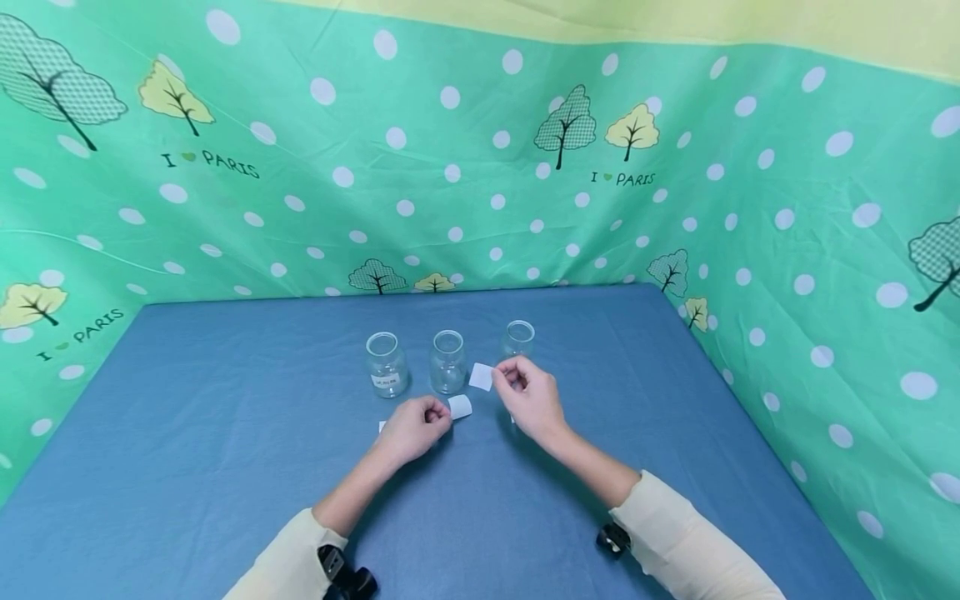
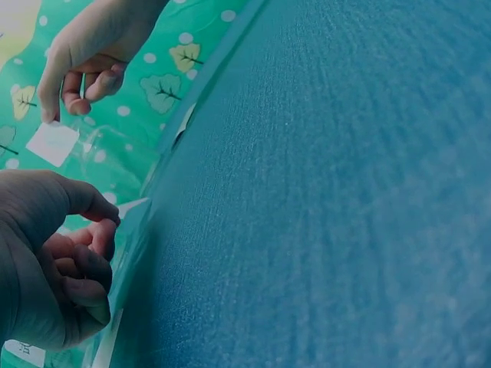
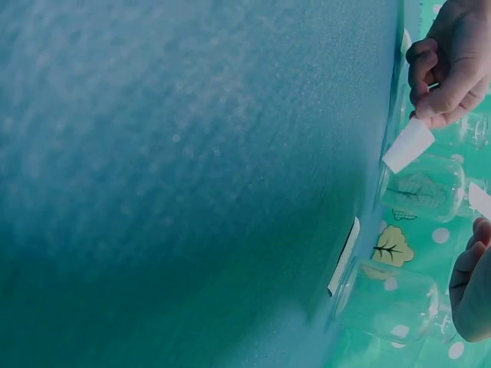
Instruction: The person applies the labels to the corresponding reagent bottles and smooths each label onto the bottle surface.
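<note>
My left hand [image 1: 415, 429] pinches a slightly curved white paper piece [image 1: 460, 407] by its edge, just in front of the middle glass jar [image 1: 448, 367]. Between thumb and fingertip, my right hand [image 1: 531, 398] holds a flat white paper square [image 1: 482, 377] up between the middle jar and the right glass jar [image 1: 519, 336]. The right hand partly hides that right jar. On the left glass jar [image 1: 386, 358] is a white label [image 1: 386, 382] with dark writing. In the right wrist view, both the curved piece [image 3: 408, 146] and my left hand [image 3: 453, 65] show.
Another white slip [image 3: 344, 257] lies on the blue cloth in front of the right jar. Beside the left hand, a further white slip [image 1: 382, 426] peeks out, mostly hidden. A green dotted curtain [image 1: 450, 167] borders the back and sides of the blue table [image 1: 225, 433].
</note>
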Tool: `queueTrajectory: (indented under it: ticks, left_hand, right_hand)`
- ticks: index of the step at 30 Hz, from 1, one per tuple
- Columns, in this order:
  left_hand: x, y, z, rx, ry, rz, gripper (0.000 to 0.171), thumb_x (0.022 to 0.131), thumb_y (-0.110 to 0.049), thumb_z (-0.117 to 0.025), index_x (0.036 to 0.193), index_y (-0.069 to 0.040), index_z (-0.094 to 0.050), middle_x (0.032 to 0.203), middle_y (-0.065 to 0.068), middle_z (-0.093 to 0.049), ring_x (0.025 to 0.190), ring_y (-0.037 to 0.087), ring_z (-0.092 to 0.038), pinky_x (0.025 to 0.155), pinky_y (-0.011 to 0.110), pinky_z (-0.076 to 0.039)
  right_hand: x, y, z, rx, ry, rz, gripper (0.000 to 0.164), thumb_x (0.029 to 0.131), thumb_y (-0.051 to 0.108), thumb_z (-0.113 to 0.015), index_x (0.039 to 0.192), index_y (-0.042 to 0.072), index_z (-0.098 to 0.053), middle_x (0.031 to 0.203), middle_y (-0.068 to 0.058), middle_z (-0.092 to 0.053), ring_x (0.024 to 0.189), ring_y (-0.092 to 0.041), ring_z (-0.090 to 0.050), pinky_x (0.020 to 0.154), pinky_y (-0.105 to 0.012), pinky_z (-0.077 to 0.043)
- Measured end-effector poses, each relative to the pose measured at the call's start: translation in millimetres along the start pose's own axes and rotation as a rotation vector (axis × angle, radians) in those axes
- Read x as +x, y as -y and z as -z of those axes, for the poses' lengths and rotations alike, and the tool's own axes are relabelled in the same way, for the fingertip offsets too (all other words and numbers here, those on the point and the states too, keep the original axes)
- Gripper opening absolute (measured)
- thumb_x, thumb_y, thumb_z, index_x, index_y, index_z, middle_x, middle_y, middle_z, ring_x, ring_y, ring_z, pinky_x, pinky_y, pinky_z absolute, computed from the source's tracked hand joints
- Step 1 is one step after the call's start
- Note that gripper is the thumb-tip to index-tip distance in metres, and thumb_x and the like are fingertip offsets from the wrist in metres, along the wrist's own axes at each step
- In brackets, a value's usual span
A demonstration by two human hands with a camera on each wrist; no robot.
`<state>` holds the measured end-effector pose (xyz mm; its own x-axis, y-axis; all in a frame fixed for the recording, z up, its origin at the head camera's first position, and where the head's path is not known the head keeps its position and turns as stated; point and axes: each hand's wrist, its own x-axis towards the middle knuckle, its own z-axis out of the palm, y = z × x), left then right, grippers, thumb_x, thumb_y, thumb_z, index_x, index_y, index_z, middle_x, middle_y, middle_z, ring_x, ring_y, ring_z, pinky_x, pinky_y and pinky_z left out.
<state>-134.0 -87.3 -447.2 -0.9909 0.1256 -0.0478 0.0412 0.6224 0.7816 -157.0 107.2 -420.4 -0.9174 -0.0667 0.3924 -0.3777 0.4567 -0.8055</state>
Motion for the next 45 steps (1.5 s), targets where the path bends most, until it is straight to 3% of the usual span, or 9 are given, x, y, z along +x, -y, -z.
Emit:
queueTrajectory:
  ticks: [14, 18, 23, 27, 36, 45]
  left_hand:
    - [-0.6, 2.4, -1.2, 0.227, -0.038, -0.005, 0.005, 0.080, -0.017, -0.061, 0.075, -0.016, -0.062, 0.063, -0.007, -0.054, 0.057, 0.008, -0.047, 0.052, 0.026, -0.037]
    - [-3.3, 1.1, -1.3, 0.232, -0.042, -0.070, 0.007, 0.077, -0.015, -0.060, 0.070, -0.016, -0.059, 0.059, -0.007, -0.051, 0.054, 0.007, -0.045, 0.049, 0.025, -0.035]
    - [-5.3, -1.2, -1.5, 0.199, 0.022, -0.142, 0.009, 0.075, -0.011, -0.059, 0.067, -0.014, -0.057, 0.056, -0.008, -0.046, 0.052, 0.006, -0.043, 0.050, 0.022, -0.034]
    - [-2.8, -1.0, -2.7, 0.208, 0.051, -0.108, 0.010, 0.077, -0.011, -0.061, 0.069, -0.014, -0.059, 0.058, -0.007, -0.048, 0.054, 0.006, -0.044, 0.052, 0.022, -0.036]
    - [-2.0, -2.7, -1.9, 0.298, 0.016, -0.022, 0.008, 0.077, -0.018, -0.065, 0.071, -0.018, -0.061, 0.061, -0.008, -0.055, 0.056, 0.008, -0.048, 0.050, 0.026, -0.038]
    - [-2.2, -2.5, -1.0, 0.334, -0.005, -0.017, 0.008, 0.076, -0.021, -0.067, 0.071, -0.018, -0.061, 0.062, -0.008, -0.057, 0.057, 0.010, -0.050, 0.052, 0.029, -0.040]
  right_hand:
    - [-0.4, -1.5, -1.6, 0.013, 0.005, -0.008, 0.004, 0.085, 0.011, -0.063, 0.083, 0.010, -0.066, 0.069, -0.002, -0.060, 0.055, -0.006, -0.045, 0.051, -0.018, -0.039]
    - [-0.7, -2.6, -2.1, 0.009, 0.006, -0.005, 0.004, 0.085, 0.011, -0.063, 0.083, 0.010, -0.066, 0.069, -0.002, -0.060, 0.055, -0.006, -0.045, 0.051, -0.018, -0.039]
    - [-0.4, -2.3, -1.6, 0.004, 0.005, 0.002, 0.004, 0.086, 0.012, -0.063, 0.083, 0.010, -0.066, 0.069, -0.001, -0.059, 0.056, -0.006, -0.046, 0.052, -0.018, -0.039]
    - [-0.5, -2.0, -0.9, 0.007, 0.006, 0.003, 0.004, 0.086, 0.011, -0.063, 0.084, 0.010, -0.066, 0.069, -0.002, -0.059, 0.056, -0.006, -0.046, 0.052, -0.018, -0.040]
    - [-1.1, -2.0, -1.1, 0.020, 0.007, -0.006, 0.005, 0.086, 0.013, -0.064, 0.084, 0.009, -0.066, 0.070, -0.003, -0.060, 0.056, -0.007, -0.046, 0.052, -0.018, -0.039]
    - [-1.4, -2.1, -1.1, 0.005, 0.012, -0.012, 0.004, 0.085, 0.012, -0.063, 0.083, 0.010, -0.066, 0.069, -0.002, -0.060, 0.056, -0.007, -0.046, 0.052, -0.018, -0.040]
